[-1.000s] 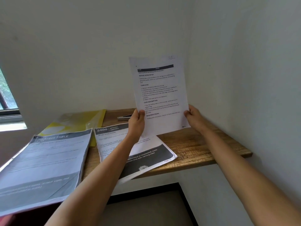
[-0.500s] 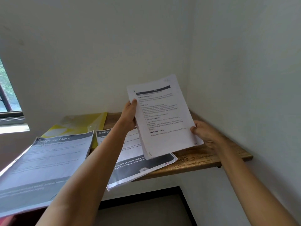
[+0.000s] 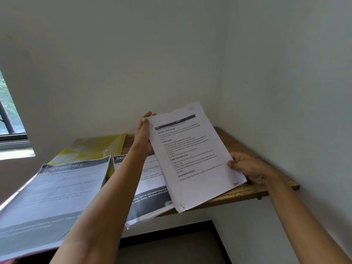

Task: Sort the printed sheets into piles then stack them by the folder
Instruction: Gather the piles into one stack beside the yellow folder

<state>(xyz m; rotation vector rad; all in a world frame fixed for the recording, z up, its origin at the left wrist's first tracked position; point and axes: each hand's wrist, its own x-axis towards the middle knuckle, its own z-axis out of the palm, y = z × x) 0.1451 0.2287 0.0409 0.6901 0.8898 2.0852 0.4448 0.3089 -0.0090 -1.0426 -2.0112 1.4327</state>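
- Over the right end of the shelf (image 3: 238, 143): sheaf of sheets (image 3: 194, 159), tilted, long axis front-to-back.
- left hand (image 3: 143, 136) grips its far-left edge, right hand (image 3: 247, 168) grips the near-right edge.
- yellow folder (image 3: 95, 147) sits way off left.

Dim window (image 3: 9, 111) daylight, wide-angle warp
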